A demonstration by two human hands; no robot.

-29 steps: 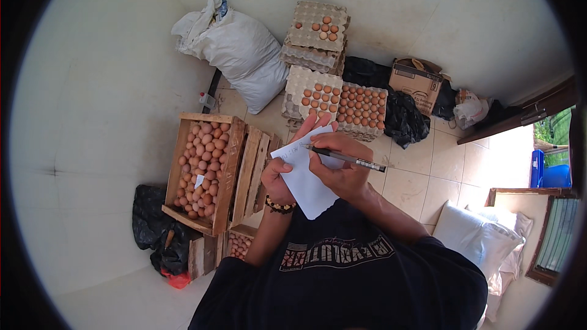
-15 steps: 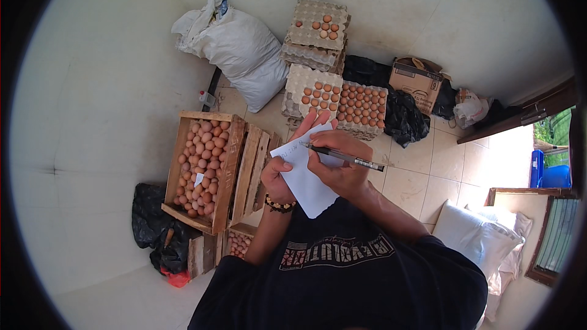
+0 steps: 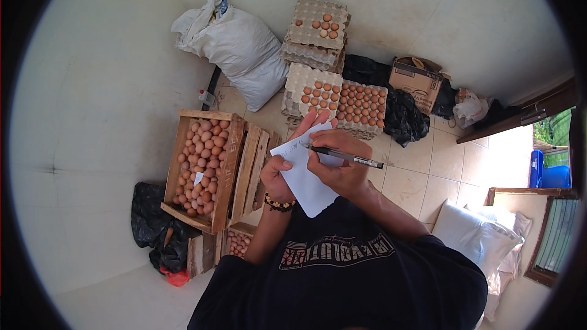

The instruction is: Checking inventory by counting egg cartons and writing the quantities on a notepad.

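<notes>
A small sheet of white paper [image 3: 309, 186] rests in my left hand [image 3: 278, 178], which supports it from beneath with the thumb pressed on its near left edge. Fingertips of that hand show past the paper's far edge. My right hand [image 3: 340, 162] pinches a black pen [image 3: 351, 157], its tip on the upper part of the sheet, where a short line of handwriting shows. Beyond the hands, egg trays [image 3: 321, 88] hold brown eggs. To the left stands a wooden crate [image 3: 221, 174] filled with brown eggs, a scrap of paper lying on them.
A stuffed white sack [image 3: 244, 49] leans at the far wall beside stacked egg trays [image 3: 318, 21]. Black plastic bags [image 3: 408, 116] and a cardboard box [image 3: 416, 82] sit right of them. White sacks [image 3: 480, 235] lie at the right, below an open doorway. Another crate holds eggs [image 3: 238, 243].
Almost nothing differs. The pen and my right hand have shifted very slightly at the writing; the left hand still holds the paper in the same place.
</notes>
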